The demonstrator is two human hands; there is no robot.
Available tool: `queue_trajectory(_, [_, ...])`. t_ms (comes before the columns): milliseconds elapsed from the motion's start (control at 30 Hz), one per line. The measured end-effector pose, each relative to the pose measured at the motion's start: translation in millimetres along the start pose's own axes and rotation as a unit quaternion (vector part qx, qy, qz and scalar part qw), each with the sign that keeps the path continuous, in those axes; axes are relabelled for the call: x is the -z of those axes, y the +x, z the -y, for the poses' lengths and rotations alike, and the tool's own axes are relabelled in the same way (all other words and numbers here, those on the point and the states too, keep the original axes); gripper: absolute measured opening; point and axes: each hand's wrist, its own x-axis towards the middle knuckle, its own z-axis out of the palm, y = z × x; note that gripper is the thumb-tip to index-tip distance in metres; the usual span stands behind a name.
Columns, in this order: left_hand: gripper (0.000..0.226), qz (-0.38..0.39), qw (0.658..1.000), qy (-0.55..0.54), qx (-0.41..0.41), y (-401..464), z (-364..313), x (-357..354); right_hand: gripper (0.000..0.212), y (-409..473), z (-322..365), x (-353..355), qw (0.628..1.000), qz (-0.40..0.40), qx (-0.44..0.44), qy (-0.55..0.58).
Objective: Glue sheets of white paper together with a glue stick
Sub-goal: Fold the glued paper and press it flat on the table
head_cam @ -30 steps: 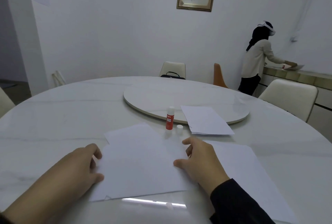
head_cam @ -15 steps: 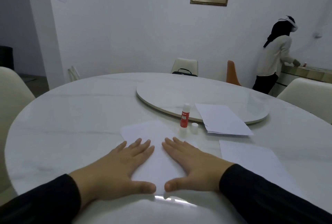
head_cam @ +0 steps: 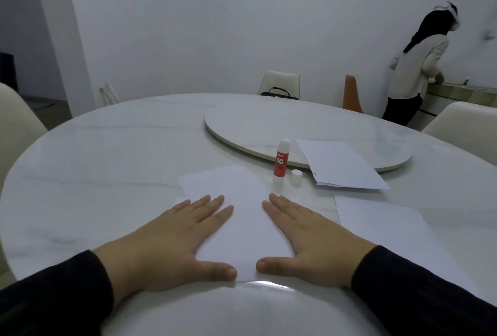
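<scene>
both hands lie flat on the paper, palms down, fingers straight and spread, grasping nothing. the left hand presses the sheet's left side and the right hand its right side, thumbs pointing toward each other near the close edge of the surface. the sheet's long axis runs away from the person, and a second sheet edge peeks out at the far left corner, so it looks like two sheets stacked slightly askew; by my judgement this is the pressing step that sets a glued join.

the glue stick stands upright, uncapped, just beyond the sheet's far right corner, with its cap standing just beside it on the right. both lie ahead of the right fingers and slightly right of them, well apart from the left hand, so the right hand is the nearer one for any reach to the glue.

a stack of spare sheets lies further right, partly over the turntable rim, and a loose sheet lies right of the right hand, near enough for that hand to draw across.
</scene>
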Motion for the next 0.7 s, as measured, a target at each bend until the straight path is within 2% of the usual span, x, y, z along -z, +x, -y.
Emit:
queue_trajectory(400, [0.110, 0.005, 0.998, -0.034, 0.049, -12, 9, 3, 0.124, -11, -1, -1, 0.999, -0.007, -0.050, -0.002])
queue_trajectory(600, [0.092, -0.008, 0.997, -0.050, 0.055, -12, 9, 2, 0.119, -22, 0, 1, 0.996, 0.000, -0.077, -0.041])
queue_trajectory(700, [0.088, -0.011, 0.997, -0.058, 0.043, -11, 9, 1, 0.123, -30, 2, 11, 0.991, 0.056, -0.083, -0.084])
